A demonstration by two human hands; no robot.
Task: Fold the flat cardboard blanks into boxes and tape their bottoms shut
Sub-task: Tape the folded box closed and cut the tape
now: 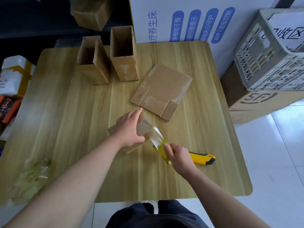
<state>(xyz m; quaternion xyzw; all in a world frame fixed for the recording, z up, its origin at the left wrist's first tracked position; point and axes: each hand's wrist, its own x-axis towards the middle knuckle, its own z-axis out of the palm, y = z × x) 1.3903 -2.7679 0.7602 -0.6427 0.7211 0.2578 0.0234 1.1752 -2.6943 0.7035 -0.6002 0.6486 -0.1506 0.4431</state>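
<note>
At the centre of the frame, your left hand [130,129] lies flat, fingers together, pressing down on a folded cardboard box [131,145] that rests on its side on the wooden table [74,129]. Just right of it, your right hand [178,155] grips a roll of clear tape [162,149], fingers curled over its yellowish edge, and a shiny strip of tape [156,134] stretches from the roll up to the box's end flaps [143,129]. How far the strip has stuck to the flaps is hard to tell, since your left hand covers much of the box.

A yellow-and-black utility knife [202,158] lies on the table just beyond your right hand, toward the right of the frame. Above centre, a flat cardboard blank [162,91] lies on the tabletop with patches of old tape on it. Two finished boxes [107,63] stand upright, open tops up, at the upper middle of the table, side by side. A grey plastic crate [271,51] sits on a large carton at the upper right. Crumpled clear tape scraps [34,175] sit at the table's lower left.
</note>
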